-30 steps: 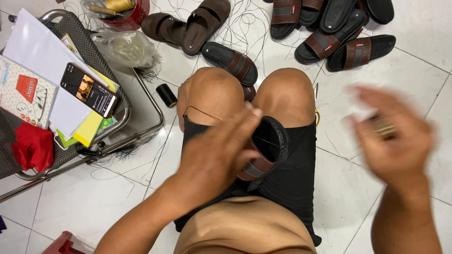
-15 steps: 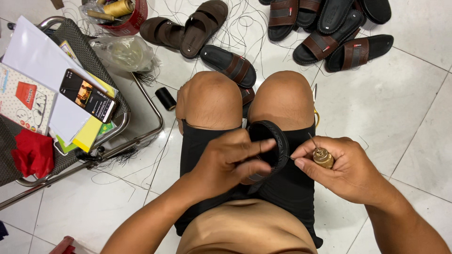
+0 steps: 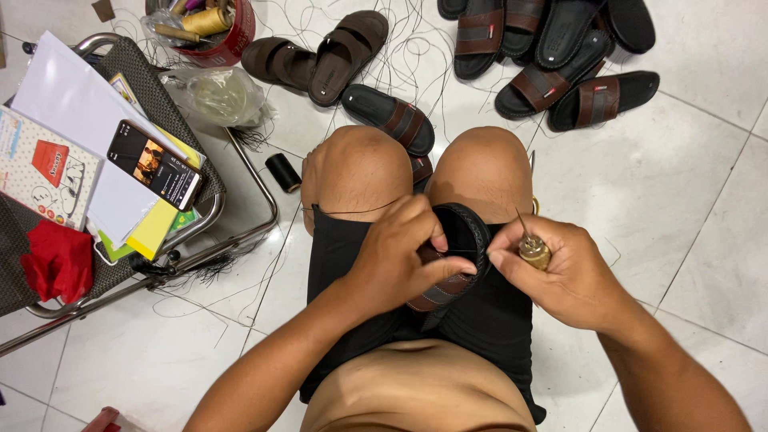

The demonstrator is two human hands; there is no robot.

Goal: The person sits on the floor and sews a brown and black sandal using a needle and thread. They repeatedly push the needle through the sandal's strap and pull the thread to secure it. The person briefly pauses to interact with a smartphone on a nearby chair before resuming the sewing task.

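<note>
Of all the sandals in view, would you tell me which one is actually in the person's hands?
The black sandal on the lap, gripped by the left hand beside the right hand; all the others lie on the tiled floor.

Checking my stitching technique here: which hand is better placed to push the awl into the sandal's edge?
Probably the right hand: it already grips the awl, its needle close to the sandal rim. The left hand is occupied pinching the sandal steady on the lap.

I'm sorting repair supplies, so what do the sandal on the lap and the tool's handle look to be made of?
The sandal looks like matte black rubber or foam, its brown strap like faux or real leather; the look leaves that open. The awl in the right hand seems to have a glossy wooden handle, amber-brown, and a thin metal needle.
</note>
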